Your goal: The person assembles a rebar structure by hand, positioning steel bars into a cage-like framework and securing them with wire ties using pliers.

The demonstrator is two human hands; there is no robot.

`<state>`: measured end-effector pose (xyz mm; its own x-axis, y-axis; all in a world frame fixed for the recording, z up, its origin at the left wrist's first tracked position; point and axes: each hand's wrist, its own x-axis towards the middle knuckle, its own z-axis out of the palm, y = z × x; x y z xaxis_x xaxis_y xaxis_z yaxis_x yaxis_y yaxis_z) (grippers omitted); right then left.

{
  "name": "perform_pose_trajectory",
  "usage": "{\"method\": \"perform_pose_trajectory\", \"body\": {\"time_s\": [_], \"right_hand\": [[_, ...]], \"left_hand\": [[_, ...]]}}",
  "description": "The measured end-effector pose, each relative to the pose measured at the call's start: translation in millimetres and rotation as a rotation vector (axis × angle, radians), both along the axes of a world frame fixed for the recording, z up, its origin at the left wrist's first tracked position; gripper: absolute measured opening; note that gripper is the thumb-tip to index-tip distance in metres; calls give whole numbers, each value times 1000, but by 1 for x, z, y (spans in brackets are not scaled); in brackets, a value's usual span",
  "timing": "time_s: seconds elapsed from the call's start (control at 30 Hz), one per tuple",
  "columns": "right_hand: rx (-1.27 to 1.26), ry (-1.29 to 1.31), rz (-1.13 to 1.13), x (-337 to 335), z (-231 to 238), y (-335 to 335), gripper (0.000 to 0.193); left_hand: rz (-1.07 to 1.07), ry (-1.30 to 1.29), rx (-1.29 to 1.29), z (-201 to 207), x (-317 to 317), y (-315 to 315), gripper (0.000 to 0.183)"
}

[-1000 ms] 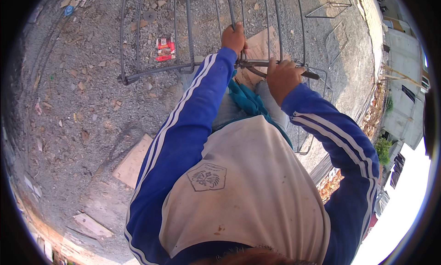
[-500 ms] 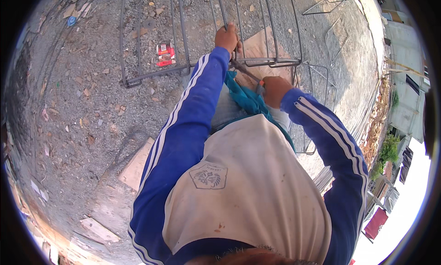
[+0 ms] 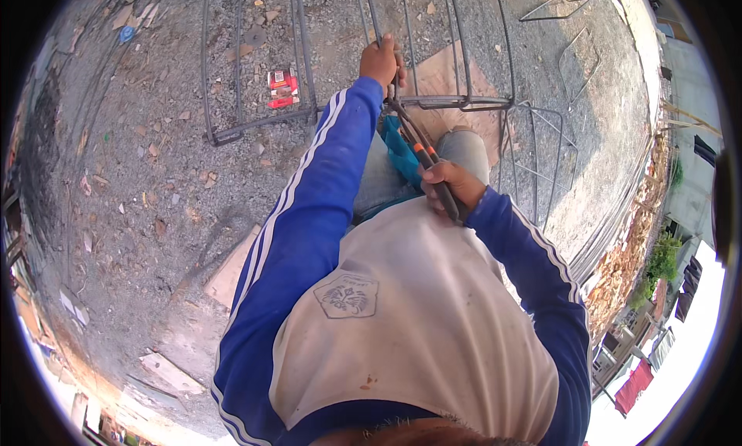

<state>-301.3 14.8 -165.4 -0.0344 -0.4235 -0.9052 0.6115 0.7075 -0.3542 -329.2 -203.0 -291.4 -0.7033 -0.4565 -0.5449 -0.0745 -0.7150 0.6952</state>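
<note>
My left hand [image 3: 380, 61] is closed around a bar of the steel rebar cage [image 3: 456, 102], close to where the lengthwise bars meet the bent crosspiece. In my right hand [image 3: 457, 185], nearer my body, are long-handled pincers [image 3: 427, 154] with dark grips and orange bands. Their jaws point away from me and meet the crosspiece just below my left hand. Whether the jaws pinch a wire there is too small to tell. A teal cloth [image 3: 400, 148] hangs between my knees, under the pincers.
Gravelly ground lies all around. A crushed red packet [image 3: 284, 89] is left of my left hand. Beneath the cage is a tan board [image 3: 479, 86]. More bent steel frames [image 3: 558, 7] lie to the right. Another board [image 3: 232, 274] is beside my left arm.
My right hand has drawn back toward my body and turned, so the pincers' two handles now show side by side. My left hand keeps its grip on the bar.
</note>
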Motion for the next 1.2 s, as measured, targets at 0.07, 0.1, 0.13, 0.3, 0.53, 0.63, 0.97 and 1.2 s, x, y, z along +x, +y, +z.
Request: {"method": "perform_pose_trajectory", "body": {"time_s": [0.07, 0.1, 0.13, 0.3, 0.53, 0.63, 0.97, 1.2], "right_hand": [[34, 251, 175, 1, -2, 5, 43], [28, 248, 173, 4, -2, 7, 43], [116, 589, 418, 9, -2, 11, 44], [159, 383, 216, 4, 21, 2, 43], [45, -44, 6, -22, 32, 0, 45], [99, 155, 101, -16, 39, -14, 43], [79, 212, 207, -37, 53, -27, 40], [-31, 1410, 1595, -24, 125, -75, 45]], "left_hand": [[-4, 0, -3, -2, -1, 2, 38], [-15, 5, -7, -3, -1, 2, 38], [-17, 1, -12, -5, -1, 0, 38], [8, 21, 0, -11, 1, -8, 37], [-8, -4, -5, -27, -6, -4, 34], [167, -331, -712, -56, -3, -10, 36], [-178, 257, -1567, 40, 121, 102, 69], [-122, 360, -1378, 55, 71, 88, 45]]}}
